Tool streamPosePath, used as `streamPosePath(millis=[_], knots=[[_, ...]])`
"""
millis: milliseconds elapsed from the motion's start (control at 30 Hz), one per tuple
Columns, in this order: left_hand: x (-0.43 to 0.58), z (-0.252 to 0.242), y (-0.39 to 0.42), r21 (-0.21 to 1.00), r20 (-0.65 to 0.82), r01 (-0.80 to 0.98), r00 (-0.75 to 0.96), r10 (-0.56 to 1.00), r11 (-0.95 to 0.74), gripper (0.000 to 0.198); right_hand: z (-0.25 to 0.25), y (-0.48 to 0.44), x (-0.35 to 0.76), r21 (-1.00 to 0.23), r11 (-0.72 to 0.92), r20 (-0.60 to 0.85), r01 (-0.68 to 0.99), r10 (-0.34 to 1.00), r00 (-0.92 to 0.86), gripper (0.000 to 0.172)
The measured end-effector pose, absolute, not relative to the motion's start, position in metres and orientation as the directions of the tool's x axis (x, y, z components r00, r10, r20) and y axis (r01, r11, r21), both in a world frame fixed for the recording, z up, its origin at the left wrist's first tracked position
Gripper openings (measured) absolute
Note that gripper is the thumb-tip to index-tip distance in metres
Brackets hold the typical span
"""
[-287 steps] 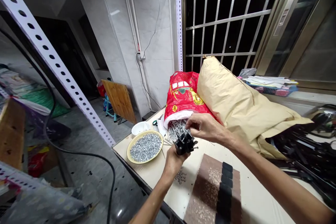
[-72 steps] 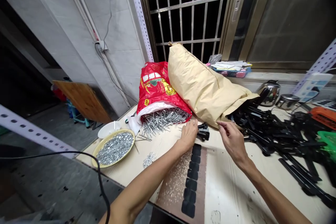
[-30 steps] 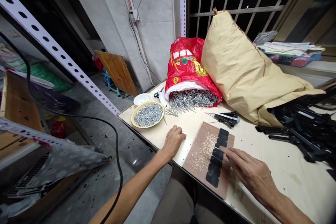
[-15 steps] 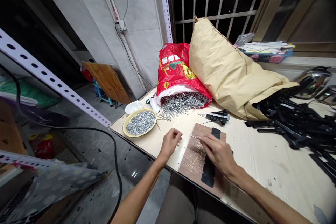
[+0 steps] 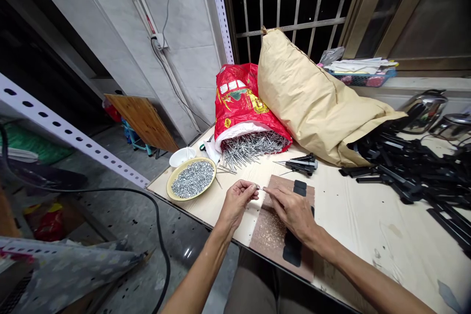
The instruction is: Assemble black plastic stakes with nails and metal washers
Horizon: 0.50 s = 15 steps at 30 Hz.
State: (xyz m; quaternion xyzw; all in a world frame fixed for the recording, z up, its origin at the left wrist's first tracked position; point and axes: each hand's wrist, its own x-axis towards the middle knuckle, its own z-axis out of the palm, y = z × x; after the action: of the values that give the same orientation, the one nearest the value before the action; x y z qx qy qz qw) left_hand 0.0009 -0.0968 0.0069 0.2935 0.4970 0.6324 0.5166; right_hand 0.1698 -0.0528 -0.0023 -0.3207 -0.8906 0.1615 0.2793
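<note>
My right hand [image 5: 292, 211] pinches a thin metal rod [image 5: 260, 188], which points left over a brown board [image 5: 262, 230]. At the rod's far tip, the fingertips of my left hand [image 5: 237, 200] are pressed together; whatever they hold is too small to make out. Black pads [image 5: 292, 255] lie on the board, partly under my right hand, beside a scatter of pale crumbs. Left of my hands sits a yellow bowl [image 5: 169, 190] of small shiny metal pieces. Similar thin metal rods [image 5: 250, 147] spill from a red bag [image 5: 235, 100] behind it.
A large tan sack [image 5: 305, 93] leans at the back, black plastic parts [image 5: 401, 176] spilling from its mouth. Nearer lie several black-handled tools [image 5: 301, 163]. A white bowl [image 5: 180, 156] stands behind the yellow one. Metal pots [image 5: 423, 110] stand far right. The table's edge [image 5: 184, 211] runs close by my left forearm.
My hands have come together: the thin metal rod in my right hand has moved left, and its tip now meets my left fingertips. The whole view has shifted slightly.
</note>
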Motion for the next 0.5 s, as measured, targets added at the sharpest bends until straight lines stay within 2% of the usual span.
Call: streamPosePath(millis=[167, 367, 500], knots=[[0.0015, 0.0079, -0.0952, 0.956, -0.101, -0.292, -0.282, 0.954, 0.015, 0.02, -0.0024, -0.0532, 0.1717, -0.497, 0.723, 0.381, 0.479, 0.678, -0.629, 0.034], [0.0055, 0.0031, -0.0931, 0.999, 0.026, -0.025, -0.324, 0.946, -0.036, 0.018, -0.0049, -0.0521, 0.1735, -0.524, 0.696, 0.371, 0.49, 0.705, -0.604, 0.032], [0.0084, -0.0001, -0.0912, 0.999, 0.017, -0.022, -0.328, 0.944, -0.025, 0.02, -0.0068, -0.0505, 0.1739, -0.513, 0.691, 0.371, 0.51, 0.714, -0.594, 0.032]])
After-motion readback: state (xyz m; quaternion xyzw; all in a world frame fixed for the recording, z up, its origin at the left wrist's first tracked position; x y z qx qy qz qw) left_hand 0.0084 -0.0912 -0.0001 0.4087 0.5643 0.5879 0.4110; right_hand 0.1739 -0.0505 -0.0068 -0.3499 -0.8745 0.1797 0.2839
